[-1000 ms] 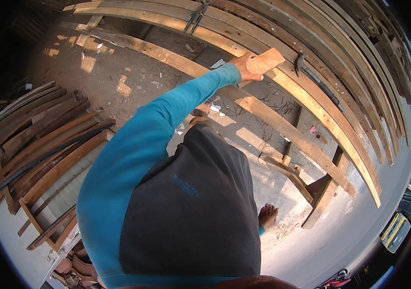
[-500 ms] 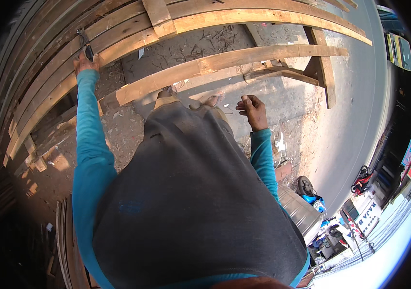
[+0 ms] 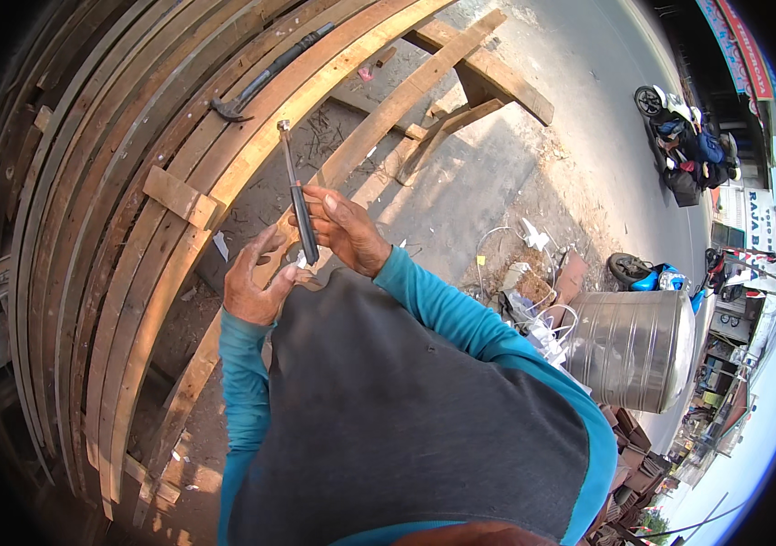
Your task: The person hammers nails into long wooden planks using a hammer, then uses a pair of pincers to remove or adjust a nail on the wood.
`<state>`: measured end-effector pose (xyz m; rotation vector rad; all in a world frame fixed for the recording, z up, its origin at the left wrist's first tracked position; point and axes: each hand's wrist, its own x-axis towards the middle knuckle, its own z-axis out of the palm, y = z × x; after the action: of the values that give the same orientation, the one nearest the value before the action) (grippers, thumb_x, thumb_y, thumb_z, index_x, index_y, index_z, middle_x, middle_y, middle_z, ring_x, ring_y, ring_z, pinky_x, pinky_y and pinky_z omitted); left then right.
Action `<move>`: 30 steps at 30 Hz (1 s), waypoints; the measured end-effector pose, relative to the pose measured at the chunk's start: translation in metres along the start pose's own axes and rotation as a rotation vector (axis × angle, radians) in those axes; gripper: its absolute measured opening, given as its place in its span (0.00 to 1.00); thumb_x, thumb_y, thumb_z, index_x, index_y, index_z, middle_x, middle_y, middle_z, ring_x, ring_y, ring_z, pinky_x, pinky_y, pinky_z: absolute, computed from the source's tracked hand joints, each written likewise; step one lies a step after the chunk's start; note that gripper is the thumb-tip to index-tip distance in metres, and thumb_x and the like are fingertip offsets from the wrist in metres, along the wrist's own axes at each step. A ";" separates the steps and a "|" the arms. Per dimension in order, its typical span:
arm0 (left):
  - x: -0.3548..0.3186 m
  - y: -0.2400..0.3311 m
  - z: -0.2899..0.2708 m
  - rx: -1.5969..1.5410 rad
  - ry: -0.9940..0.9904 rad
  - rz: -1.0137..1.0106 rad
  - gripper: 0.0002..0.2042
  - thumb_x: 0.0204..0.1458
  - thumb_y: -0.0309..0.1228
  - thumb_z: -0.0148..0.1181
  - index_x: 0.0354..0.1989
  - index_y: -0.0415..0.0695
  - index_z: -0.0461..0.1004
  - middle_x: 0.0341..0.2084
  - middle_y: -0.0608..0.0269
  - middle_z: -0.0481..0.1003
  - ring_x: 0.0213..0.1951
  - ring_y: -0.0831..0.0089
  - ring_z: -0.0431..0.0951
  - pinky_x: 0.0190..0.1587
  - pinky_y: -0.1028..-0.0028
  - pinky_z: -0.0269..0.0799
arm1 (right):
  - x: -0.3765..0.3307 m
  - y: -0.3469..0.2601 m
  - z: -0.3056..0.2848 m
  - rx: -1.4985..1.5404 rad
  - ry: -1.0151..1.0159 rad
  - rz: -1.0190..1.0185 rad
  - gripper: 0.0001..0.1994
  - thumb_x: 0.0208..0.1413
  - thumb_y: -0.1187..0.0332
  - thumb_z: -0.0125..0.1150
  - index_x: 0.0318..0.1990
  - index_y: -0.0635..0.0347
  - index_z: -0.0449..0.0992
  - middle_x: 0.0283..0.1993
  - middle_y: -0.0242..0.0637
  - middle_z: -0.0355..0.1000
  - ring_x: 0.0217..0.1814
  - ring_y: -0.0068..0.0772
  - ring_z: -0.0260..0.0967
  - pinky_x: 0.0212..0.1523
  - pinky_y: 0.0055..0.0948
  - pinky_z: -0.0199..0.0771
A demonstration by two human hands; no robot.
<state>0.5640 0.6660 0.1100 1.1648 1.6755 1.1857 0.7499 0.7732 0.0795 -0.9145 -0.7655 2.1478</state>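
A hammer (image 3: 302, 218) with a black grip and a metal shaft stands nearly upright in front of my body, its small head pointing away from me. The fingers of my right hand (image 3: 356, 238) are closed on its grip. My left hand (image 3: 254, 284) is beside the lower end of the grip, with thumb and fingers curved apart. A tiny white bit shows by the left thumb tip; I cannot tell whether it is held. A second hammer (image 3: 271, 75), with a claw head and dark handle, lies on the long wooden planks (image 3: 124, 300) to the left.
A short wood block (image 3: 180, 197) lies across the planks. A narrower board (image 3: 406, 96) runs beyond my hands to a wooden trestle (image 3: 497, 77). At right are a ribbed metal drum (image 3: 629, 350), scattered litter, a blue motorcycle (image 3: 652, 275) and a road (image 3: 579, 68).
My left hand has come off the planks toward my body, and my right hand has moved left to meet it. A hammer is now in my right hand. The view has turned.
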 end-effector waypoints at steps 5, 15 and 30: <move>0.076 -0.034 0.063 0.522 0.070 0.240 0.36 0.47 0.41 0.71 0.64 0.43 0.65 0.56 0.49 0.72 0.59 0.51 0.71 0.60 0.58 0.68 | 0.031 -0.018 -0.111 0.468 0.352 -0.066 0.14 0.60 0.74 0.50 0.53 0.65 0.65 0.31 0.32 0.65 0.24 0.20 0.59 0.25 0.21 0.61; 0.152 -0.112 0.150 0.899 -0.328 -0.253 0.48 0.38 0.49 0.77 0.67 0.50 0.55 0.53 0.47 0.73 0.56 0.50 0.75 0.56 0.57 0.72 | -0.094 -0.109 -0.222 -0.671 0.499 -0.343 0.14 0.64 0.73 0.50 0.55 0.65 0.66 0.48 0.40 0.73 0.39 0.30 0.74 0.37 0.29 0.75; 0.074 -0.096 0.045 0.856 -0.383 -0.654 0.44 0.33 0.38 0.82 0.62 0.47 0.62 0.51 0.51 0.75 0.53 0.59 0.76 0.55 0.62 0.72 | -0.050 -0.223 -0.213 -0.823 0.414 -1.325 0.12 0.69 0.61 0.47 0.39 0.63 0.62 0.61 0.67 0.63 0.66 0.62 0.64 0.67 0.59 0.60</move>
<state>0.5604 0.7337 -0.0001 1.0613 2.0564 -0.1916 1.0191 0.9223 0.1347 -0.7847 -1.4838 0.4499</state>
